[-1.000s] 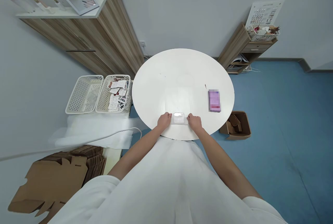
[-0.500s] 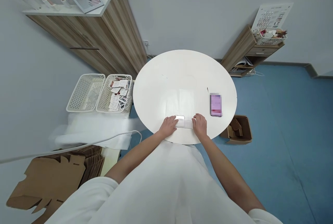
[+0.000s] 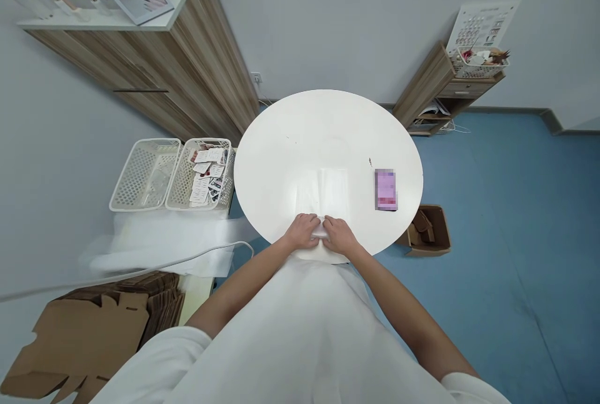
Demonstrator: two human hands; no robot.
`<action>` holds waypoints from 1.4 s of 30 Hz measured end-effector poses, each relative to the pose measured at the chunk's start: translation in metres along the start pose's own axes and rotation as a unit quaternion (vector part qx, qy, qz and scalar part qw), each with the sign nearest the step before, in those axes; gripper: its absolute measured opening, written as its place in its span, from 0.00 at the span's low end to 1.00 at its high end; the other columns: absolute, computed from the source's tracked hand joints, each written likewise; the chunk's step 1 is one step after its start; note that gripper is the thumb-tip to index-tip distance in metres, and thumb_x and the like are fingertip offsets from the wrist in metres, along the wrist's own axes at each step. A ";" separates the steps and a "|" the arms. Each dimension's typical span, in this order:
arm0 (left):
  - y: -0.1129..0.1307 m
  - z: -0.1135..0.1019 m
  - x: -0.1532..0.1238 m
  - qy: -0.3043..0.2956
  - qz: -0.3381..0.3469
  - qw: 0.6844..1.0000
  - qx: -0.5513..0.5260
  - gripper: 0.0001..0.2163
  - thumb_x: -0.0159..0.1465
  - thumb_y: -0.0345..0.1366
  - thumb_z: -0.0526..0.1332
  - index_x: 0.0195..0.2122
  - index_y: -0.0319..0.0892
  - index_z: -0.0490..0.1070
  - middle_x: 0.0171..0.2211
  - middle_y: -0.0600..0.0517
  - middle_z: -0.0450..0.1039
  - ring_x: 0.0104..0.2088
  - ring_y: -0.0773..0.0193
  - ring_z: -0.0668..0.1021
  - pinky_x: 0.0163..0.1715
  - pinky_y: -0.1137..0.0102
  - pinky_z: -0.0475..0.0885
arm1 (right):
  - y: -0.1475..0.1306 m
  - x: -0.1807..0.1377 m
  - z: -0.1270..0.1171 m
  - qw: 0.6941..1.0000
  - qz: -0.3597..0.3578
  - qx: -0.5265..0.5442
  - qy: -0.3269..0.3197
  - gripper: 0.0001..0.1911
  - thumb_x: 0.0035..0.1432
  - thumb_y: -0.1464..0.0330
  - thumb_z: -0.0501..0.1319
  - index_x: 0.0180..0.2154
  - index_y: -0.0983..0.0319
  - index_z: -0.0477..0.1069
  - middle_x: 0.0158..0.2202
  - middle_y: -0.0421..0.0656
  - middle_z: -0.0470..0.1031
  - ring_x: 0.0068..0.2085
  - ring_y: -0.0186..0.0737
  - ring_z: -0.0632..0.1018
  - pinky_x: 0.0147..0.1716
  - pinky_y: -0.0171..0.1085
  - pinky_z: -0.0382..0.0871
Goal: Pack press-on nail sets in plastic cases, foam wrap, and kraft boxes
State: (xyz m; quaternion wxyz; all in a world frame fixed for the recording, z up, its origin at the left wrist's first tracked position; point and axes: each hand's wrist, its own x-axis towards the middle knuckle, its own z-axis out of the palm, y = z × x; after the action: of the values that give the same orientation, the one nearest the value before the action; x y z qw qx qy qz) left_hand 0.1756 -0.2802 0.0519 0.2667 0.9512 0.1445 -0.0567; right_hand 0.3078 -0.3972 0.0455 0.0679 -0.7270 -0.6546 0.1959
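Note:
At the near edge of the white round table, a small white wrapped packet lies between my two hands. My left hand has its fingers curled over the packet's left end. From the other side, my right hand grips the right end, its fingertips close to those of the left. Most of the packet is hidden by the fingers, and what is inside it cannot be seen. To the right on the tabletop lies a phone with a blurred pink screen.
White baskets stand at left, one holding cards, the other clear plastic pieces. Below them lie white wrapping sheets, a pale cable and flat cardboard boxes. An open carton sits on the floor at right.
My right hand has moved left, folding the strip of white wrapping in toward my left hand. The two hands are now close together. The view has shifted slightly.

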 end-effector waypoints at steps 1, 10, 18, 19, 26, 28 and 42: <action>0.002 0.000 -0.003 -0.007 0.009 1.000 0.001 0.16 0.51 0.39 0.58 0.40 0.43 0.64 0.43 0.45 0.66 0.45 0.53 0.68 0.49 0.60 0.56 | -0.003 -0.005 -0.001 1.000 0.001 0.008 -0.005 0.14 0.49 0.67 0.56 0.39 0.63 0.60 0.43 0.49 0.67 0.42 0.45 0.69 0.41 0.41 0.59; 0.002 -0.012 0.002 0.009 -0.009 1.000 -0.002 0.12 0.58 0.43 0.52 0.39 0.46 0.66 0.46 0.49 0.65 0.56 0.52 0.58 0.52 0.54 0.51 | 0.000 -0.002 -0.020 0.993 0.053 0.103 -0.025 0.09 0.55 0.65 0.50 0.38 0.62 0.61 0.36 0.43 0.68 0.35 0.38 0.69 0.36 0.36 0.58; -0.018 -0.017 0.011 0.025 -0.091 0.991 -0.089 0.17 0.60 0.42 0.50 0.49 0.44 0.62 0.47 0.48 0.66 0.47 0.58 0.69 0.45 0.62 0.62 | 0.018 0.024 -0.029 0.979 0.134 0.152 -0.025 0.15 0.59 0.63 0.47 0.43 0.61 0.65 0.42 0.47 0.66 0.42 0.41 0.69 0.38 0.37 0.61; -0.020 -0.015 0.013 0.030 -0.103 0.989 -0.106 0.16 0.60 0.41 0.49 0.49 0.44 0.62 0.47 0.49 0.67 0.47 0.59 0.69 0.45 0.63 0.63 | 0.019 0.025 -0.028 0.975 0.145 0.165 -0.024 0.16 0.59 0.62 0.47 0.45 0.61 0.64 0.43 0.48 0.66 0.42 0.41 0.69 0.38 0.37 0.61; -0.029 -0.014 0.026 0.021 -0.172 0.970 -0.172 0.12 0.58 0.39 0.52 0.43 0.46 0.64 0.42 0.53 0.71 0.40 0.61 0.72 0.38 0.68 0.66 | 0.028 0.030 -0.020 0.956 0.185 0.229 0.002 0.17 0.58 0.64 0.49 0.49 0.60 0.59 0.45 0.45 0.68 0.44 0.39 0.70 0.40 0.36 0.62; -0.030 -0.014 0.029 0.008 -0.186 0.967 -0.174 0.11 0.58 0.39 0.51 0.41 0.46 0.65 0.40 0.53 0.71 0.40 0.62 0.72 0.37 0.69 0.67 | 0.031 0.032 -0.018 0.957 0.189 0.222 0.004 0.16 0.58 0.66 0.48 0.48 0.60 0.61 0.45 0.45 0.68 0.43 0.39 0.70 0.40 0.36 0.62; -0.013 -0.010 0.020 0.089 -0.066 0.992 0.062 0.22 0.54 0.43 0.58 0.50 0.46 0.60 0.54 0.46 0.58 0.55 0.52 0.58 0.52 0.57 0.52 | 0.019 0.013 -0.015 0.990 0.070 -0.040 0.119 0.16 0.54 0.64 0.54 0.45 0.59 0.62 0.56 0.49 0.58 0.57 0.48 0.56 0.53 0.51 0.44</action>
State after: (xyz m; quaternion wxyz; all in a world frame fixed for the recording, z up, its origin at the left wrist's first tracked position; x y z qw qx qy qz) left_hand 0.1914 -0.2594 0.0502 0.1885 0.9557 0.2259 0.0020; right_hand 0.3317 -0.3847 0.0495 0.1027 -0.7911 -0.5969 0.0856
